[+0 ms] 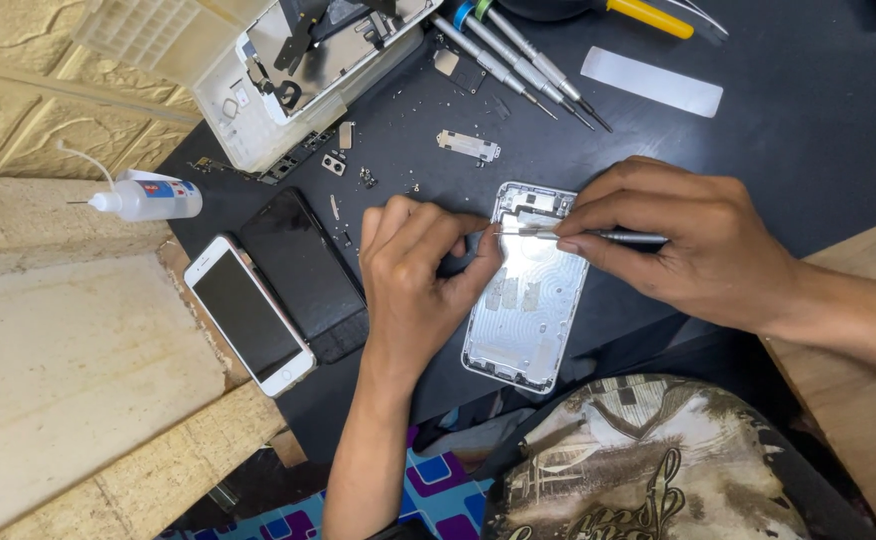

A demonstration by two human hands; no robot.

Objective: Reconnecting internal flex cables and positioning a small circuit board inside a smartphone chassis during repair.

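Note:
An opened silver phone housing (528, 310) lies face up on the dark work mat (808, 130). My left hand (418, 275) rests on the housing's left edge near its top, its fingers curled and pinching there. My right hand (693, 240) holds a thin metal tool (598, 237), the tip pointing left over the top of the housing, close to the left fingertips. Whether a small part sits between the tip and my left fingers is too small to tell.
A white phone (248, 315) and a black screen panel (303, 270) lie to the left. A small glue bottle (148, 197) sits on the ledge. A clear parts box (288, 70), several screwdrivers (518, 60), loose metal plates (468, 146) and a white strip (651, 81) lie at the back.

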